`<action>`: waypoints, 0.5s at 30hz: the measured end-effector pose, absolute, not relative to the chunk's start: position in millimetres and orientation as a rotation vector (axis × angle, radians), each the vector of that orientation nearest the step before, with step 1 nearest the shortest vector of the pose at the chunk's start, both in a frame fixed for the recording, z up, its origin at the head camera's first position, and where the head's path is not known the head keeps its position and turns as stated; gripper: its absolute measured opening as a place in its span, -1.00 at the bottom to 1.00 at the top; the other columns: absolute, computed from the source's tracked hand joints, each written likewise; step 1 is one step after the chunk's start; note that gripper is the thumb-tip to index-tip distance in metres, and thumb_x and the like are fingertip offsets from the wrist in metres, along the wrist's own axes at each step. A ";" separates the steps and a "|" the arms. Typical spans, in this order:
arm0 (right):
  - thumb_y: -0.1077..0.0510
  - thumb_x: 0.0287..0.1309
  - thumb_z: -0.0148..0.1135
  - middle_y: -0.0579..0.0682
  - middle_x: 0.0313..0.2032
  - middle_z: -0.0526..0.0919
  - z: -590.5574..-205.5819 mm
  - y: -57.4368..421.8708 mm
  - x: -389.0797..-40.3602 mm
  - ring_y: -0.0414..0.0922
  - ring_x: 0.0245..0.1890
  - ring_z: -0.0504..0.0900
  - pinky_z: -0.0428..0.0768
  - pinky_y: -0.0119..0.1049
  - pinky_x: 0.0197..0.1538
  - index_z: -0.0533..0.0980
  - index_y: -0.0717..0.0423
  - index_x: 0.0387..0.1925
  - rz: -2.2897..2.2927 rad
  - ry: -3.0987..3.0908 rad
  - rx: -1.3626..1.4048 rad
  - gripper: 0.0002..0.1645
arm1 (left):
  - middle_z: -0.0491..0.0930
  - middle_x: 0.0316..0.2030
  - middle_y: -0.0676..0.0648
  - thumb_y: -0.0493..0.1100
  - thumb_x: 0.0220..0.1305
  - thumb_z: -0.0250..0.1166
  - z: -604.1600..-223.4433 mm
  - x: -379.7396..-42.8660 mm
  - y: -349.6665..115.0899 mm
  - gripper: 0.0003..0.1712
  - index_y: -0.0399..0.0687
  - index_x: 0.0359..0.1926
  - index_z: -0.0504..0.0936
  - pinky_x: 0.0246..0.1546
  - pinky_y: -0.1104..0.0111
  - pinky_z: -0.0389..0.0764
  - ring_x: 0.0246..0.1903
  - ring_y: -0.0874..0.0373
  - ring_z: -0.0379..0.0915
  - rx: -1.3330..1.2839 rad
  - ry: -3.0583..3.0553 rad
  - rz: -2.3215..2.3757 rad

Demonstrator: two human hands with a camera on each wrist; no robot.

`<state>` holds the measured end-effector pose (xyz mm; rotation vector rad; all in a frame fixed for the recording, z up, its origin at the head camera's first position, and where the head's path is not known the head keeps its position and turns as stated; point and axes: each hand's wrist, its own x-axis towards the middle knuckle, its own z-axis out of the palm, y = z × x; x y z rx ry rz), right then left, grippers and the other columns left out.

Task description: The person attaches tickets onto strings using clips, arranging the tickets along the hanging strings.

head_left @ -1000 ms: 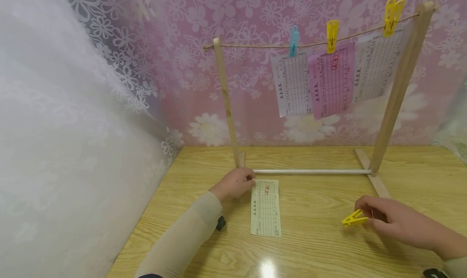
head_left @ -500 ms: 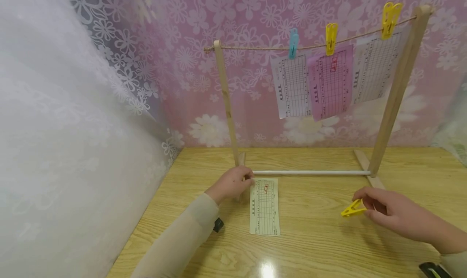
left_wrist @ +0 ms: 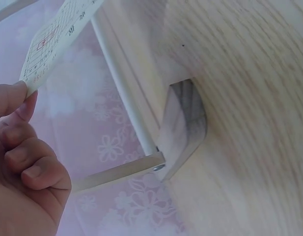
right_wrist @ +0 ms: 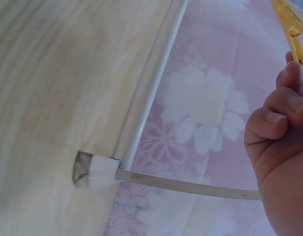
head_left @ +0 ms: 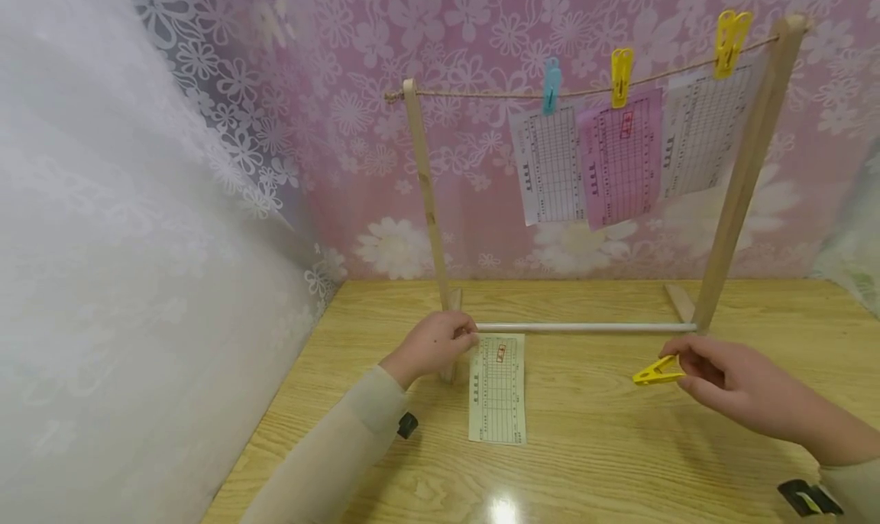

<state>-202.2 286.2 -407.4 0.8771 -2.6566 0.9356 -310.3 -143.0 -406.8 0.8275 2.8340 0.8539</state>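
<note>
My left hand (head_left: pixel 433 344) pinches a corner of a pale green printed slip (head_left: pixel 498 390) between thumb and forefinger. In the left wrist view the slip (left_wrist: pixel 50 44) rises from the fingertips, and the other fingers curl into the palm. My right hand (head_left: pixel 739 386) holds a yellow clothespin (head_left: pixel 658 371) by its handle end, nose pointing left. The right wrist view shows the clothespin (right_wrist: pixel 291 32) at the fingertips. Behind both hands, a twine line (head_left: pixel 481 94) carries a white slip (head_left: pixel 553 165) under a blue clothespin (head_left: pixel 551 87), plus a pink slip (head_left: pixel 622 161) and another white slip (head_left: pixel 708 131) under yellow clothespins.
A wooden frame stands on the wood-grain table (head_left: pixel 584 463); its left post (head_left: pixel 428 195) and right post (head_left: pixel 749 180) hold the twine. A white rod (head_left: pixel 584 327) joins the posts low down. Behind is a pink floral curtain (head_left: pixel 330 165), and a whitish sheet (head_left: pixel 124 295) hangs at left.
My right hand has moved up and slightly left in the head view with the yellow clothespin. My left hand and the green slip have barely shifted.
</note>
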 end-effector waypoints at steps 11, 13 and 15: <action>0.28 0.29 0.33 -0.36 -0.52 0.31 -381.3 278.7 -210.2 -0.40 -0.65 0.18 0.26 -0.42 -0.57 0.49 -0.12 0.08 0.799 -2.601 0.881 -0.60 | 0.41 -0.68 0.10 0.08 0.51 0.19 -387.5 -302.0 -145.0 -0.80 0.16 -0.13 0.66 -0.67 0.37 0.27 -0.72 0.26 0.14 0.886 2.885 0.754; 0.30 0.29 0.33 -0.35 -0.51 0.32 -375.8 277.7 -212.3 -0.39 -0.65 0.18 0.26 -0.42 -0.58 0.49 -0.11 0.09 0.783 -2.593 0.881 -0.58 | 0.39 -0.68 0.09 0.08 0.51 0.19 -382.3 -300.9 -146.0 -0.81 0.16 -0.13 0.67 -0.69 0.38 0.25 -0.72 0.26 0.13 0.890 2.911 0.745; 0.29 0.29 0.33 -0.35 -0.51 0.34 -370.2 276.5 -214.3 -0.38 -0.65 0.19 0.27 -0.42 -0.58 0.50 -0.11 0.11 0.761 -2.595 0.872 -0.58 | 0.38 -0.69 0.07 0.06 0.50 0.20 -376.6 -300.0 -147.0 -0.82 0.16 -0.14 0.66 -0.71 0.38 0.24 -0.73 0.26 0.13 0.888 2.932 0.750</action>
